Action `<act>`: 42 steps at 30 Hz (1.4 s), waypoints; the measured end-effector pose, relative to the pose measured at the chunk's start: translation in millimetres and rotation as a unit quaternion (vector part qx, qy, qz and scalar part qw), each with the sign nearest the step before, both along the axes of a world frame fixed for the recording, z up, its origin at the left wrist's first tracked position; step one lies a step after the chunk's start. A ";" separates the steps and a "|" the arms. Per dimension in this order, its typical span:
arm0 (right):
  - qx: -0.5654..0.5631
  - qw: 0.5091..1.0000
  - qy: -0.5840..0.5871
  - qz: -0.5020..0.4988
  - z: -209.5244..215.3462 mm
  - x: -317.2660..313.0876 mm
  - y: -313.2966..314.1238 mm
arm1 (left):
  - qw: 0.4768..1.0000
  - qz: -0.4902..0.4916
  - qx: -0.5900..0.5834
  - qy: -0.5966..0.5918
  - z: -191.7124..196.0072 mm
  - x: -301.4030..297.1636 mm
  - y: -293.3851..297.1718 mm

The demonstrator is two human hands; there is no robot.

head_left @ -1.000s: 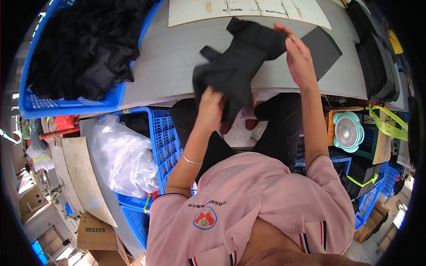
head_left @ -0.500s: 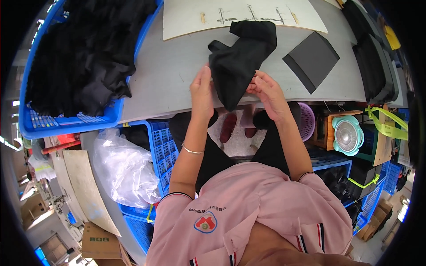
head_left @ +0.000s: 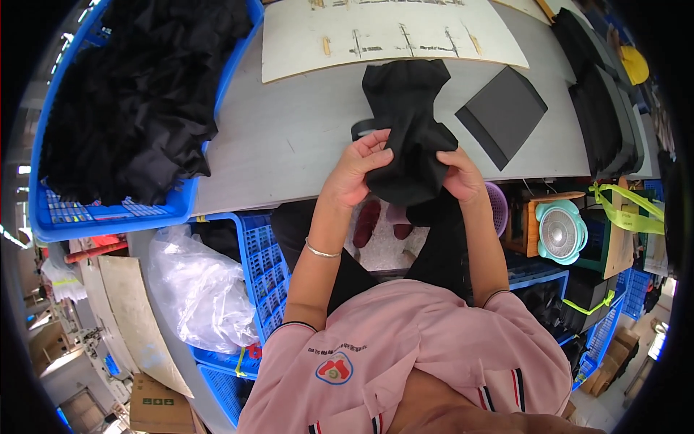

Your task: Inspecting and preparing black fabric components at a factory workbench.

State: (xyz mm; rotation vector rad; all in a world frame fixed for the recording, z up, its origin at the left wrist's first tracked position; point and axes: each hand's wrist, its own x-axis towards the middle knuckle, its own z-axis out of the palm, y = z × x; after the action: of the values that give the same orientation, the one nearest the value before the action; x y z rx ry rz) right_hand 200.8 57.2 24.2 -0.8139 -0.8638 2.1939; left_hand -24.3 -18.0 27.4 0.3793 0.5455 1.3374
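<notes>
Black cloth piece (head_left: 406,101): in both hands, central, at the front edge of the bench (head_left: 289,137). Its wide upper end points toward the white marked board (head_left: 390,36) and lies just short of the board's near edge; its lower end hangs past the bench edge, over the person's lap. Contact between upper end and bench: cannot tell.

Left hand (head_left: 356,168): fingers grasp the cloth's left side, thumb on top; a small black loop (head_left: 361,128) sticks out just beyond them. Right hand (head_left: 461,175): fingers grip the right side, thumb uppermost, fingertips partly hidden.

Surroundings: dark grey panel (head_left: 502,116) flat on the bench, right of the cloth, apart from it. Blue basket (head_left: 116,223) at left, heaped with black fabric (head_left: 144,94). Stacked black pieces (head_left: 603,119) at far right.
</notes>
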 end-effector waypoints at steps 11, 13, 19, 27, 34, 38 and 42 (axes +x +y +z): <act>-0.017 0.978 0.205 0.032 -8.9 -15.4 12.7 | 0.998 0.059 -0.006 0.009 6.0 -6.4 -2.6; 0.000 0.981 0.187 0.042 -3.8 -23.0 13.8 | 0.994 0.100 0.021 0.034 10.6 -3.5 -3.5; 0.425 0.784 -0.405 -0.200 -3.0 -30.7 20.4 | 0.786 0.370 0.024 0.495 16.7 -0.9 -3.9; 0.202 0.930 -0.248 -0.181 18.7 -30.1 -20.0 | 0.765 0.287 -0.007 0.576 13.4 45.6 -16.8; 0.439 0.827 -0.298 -0.184 30.9 -41.0 -17.6 | 0.658 0.443 0.092 0.602 23.7 37.0 -15.6; 0.513 0.676 -0.485 -0.208 12.7 -27.6 -2.1 | 0.792 0.336 -0.066 0.506 8.1 29.5 -15.4; 0.439 0.732 -0.461 -0.242 -2.1 11.7 15.3 | 0.772 0.321 -0.081 0.542 -1.1 32.6 -30.3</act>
State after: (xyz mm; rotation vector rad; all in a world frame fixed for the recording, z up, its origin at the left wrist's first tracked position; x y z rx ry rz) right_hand 212.5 72.4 22.2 -1.3809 -1.7013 0.6189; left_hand 8.3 -48.2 26.3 0.8808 1.8892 1.6091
